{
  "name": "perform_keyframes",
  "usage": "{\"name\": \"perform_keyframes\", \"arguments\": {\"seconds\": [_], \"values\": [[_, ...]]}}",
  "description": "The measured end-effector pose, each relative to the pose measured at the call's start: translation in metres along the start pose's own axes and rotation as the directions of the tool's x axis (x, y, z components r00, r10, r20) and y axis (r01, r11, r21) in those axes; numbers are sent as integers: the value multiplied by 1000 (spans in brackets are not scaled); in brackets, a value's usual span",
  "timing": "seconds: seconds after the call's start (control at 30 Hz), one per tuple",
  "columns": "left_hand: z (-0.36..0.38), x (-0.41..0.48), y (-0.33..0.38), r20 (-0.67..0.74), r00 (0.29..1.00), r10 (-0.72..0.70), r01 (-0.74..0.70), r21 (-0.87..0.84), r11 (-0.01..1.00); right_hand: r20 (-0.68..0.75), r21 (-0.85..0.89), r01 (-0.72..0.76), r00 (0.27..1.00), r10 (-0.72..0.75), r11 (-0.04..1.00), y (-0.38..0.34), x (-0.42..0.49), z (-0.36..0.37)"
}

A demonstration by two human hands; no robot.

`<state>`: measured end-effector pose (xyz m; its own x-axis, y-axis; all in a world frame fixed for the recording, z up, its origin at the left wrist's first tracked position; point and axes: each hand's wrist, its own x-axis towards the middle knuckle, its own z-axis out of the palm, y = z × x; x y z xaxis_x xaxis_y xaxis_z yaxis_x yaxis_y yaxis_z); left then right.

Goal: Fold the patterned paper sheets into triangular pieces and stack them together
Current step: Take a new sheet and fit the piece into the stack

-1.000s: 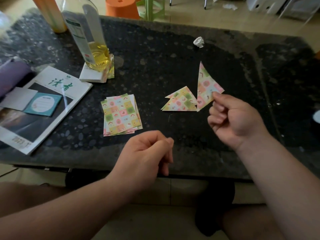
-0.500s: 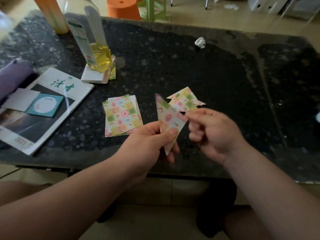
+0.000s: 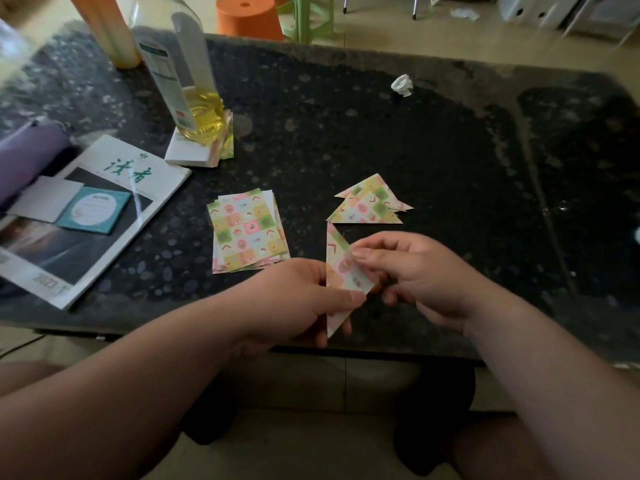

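Over on the left a magazine (image 3: 104,202) is lying on the dark stone table (image 3: 450,150). An oil bottle (image 3: 187,81) is sitting on a small paper pad (image 3: 194,154), probably as a weight so nothing's sliding off.

Next along, the stack of unfolded patterned sheets (image 3: 247,230) is lying flat near the front edge, just beside the left hand (image 3: 298,299), so grabbing the next one looks easy. That hand is pinching the lower part of a folded triangle (image 3: 341,268), thumb pressing on top with the other fingers curled behind it. It's holding the piece up off the table, long point aiming away from the person.

Just past that tip, the pile of finished triangles (image 3: 367,202) is lying loosely overlapped (not exactly neat).

The right hand (image 3: 415,271) is pinching the same triangle at its right edge between thumb and forefinger, the rest of its fingers curling under. My guess is it's sharpening the crease or squaring things up before this one joins the pile. Plenty of flat sheets left, so I'd call it early going.

Far back, a crumpled white scrap (image 3: 402,85) is lying by itself.
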<state>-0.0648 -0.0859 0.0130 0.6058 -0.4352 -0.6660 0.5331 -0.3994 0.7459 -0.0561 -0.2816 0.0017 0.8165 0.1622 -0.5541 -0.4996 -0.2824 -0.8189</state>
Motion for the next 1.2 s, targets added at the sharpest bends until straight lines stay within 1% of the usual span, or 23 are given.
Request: {"name": "perform_keyframes", "arguments": {"seconds": [0.1, 0.17, 0.27, 0.33, 0.43, 0.5, 0.6, 0.67, 0.73, 0.77, 0.8, 0.83, 0.87, 0.9, 0.93, 0.97, 1.03, 1.13, 1.2], "values": [[-3, 0, 2, 45, 999, -18, 19, -13, 1000, 49, 26, -51, 998, 50, 998, -1, 0, 1], [-5, 1, 2, 27, 1000, -15, 17, -45, 999, 49, 70, -62, 997, 59, 996, -2, -1, 0], [-9, 6, 0, -67, 998, 13, -20, -107, 994, 43, 172, -71, 997, 64, 982, -3, 0, -3], [-10, 10, 0, -148, 989, 8, -38, -201, 979, 32, 182, -62, 998, 57, 981, -2, 1, -4], [-10, 15, 1, -236, 970, -52, -35, -349, 936, 20, 206, -39, 999, 36, 978, 0, 4, -2], [-9, 15, 4, -235, 969, -80, -28, -423, 906, 11, 229, -35, 999, 34, 973, 0, 5, -2], [-9, 13, 9, -186, 980, -76, -11, -428, 904, -27, 233, 10, 1000, -4, 972, -1, 7, -4], [-10, 12, 11, -165, 985, -51, -33, -468, 883, -68, 221, 59, 997, -45, 973, -1, 8, -8], [-13, 16, 9, -208, 978, -25, -83, -496, 864, -109, 161, 63, 993, -46, 985, -1, 9, -12], [-15, 18, 7, -262, 965, -9, -119, -468, 876, -132, 131, 48, 991, -31, 990, -1, 9, -13], [-16, 19, 6, -336, 942, 24, -159, -382, 910, -160, 125, 26, 987, -5, 992, -1, 9, -15], [-17, 21, 5, -412, 908, 76, -188, -238, 953, -186, 152, -4, 982, 32, 988, -2, 10, -17], [-18, 20, 5, -472, 870, 146, -197, -59, 979, -193, 209, -40, 978, 82, 977, -3, 10, -19], [-17, 18, 6, -505, 833, 225, -195, 112, 974, -174, 270, -84, 976, 134, 959, -4, 9, -20], [-16, 16, 8, -511, 806, 299, -199, 242, 950, -138, 311, -133, 973, 183, 941, -7, 7, -20], [-15, 15, 9, -500, 790, 354, -211, 322, 923, -101, 324, -182, 969, 225, 928, -10, 6, -20], [-13, 16, 9, -477, 775, 414, -242, 381, 892, -55, 309, -238, 962, 267, 921, -11, 4, -20], [-12, 21, 4, -470, 787, 400, -238, 367, 899, -52, 284, -241, 963, 266, 928, -7, 7, -19], [-13, 24, 2, -480, 785, 392, -243, 343, 907, -78, 331, -226, 961, 265, 916, -6, 10, -19]]}}
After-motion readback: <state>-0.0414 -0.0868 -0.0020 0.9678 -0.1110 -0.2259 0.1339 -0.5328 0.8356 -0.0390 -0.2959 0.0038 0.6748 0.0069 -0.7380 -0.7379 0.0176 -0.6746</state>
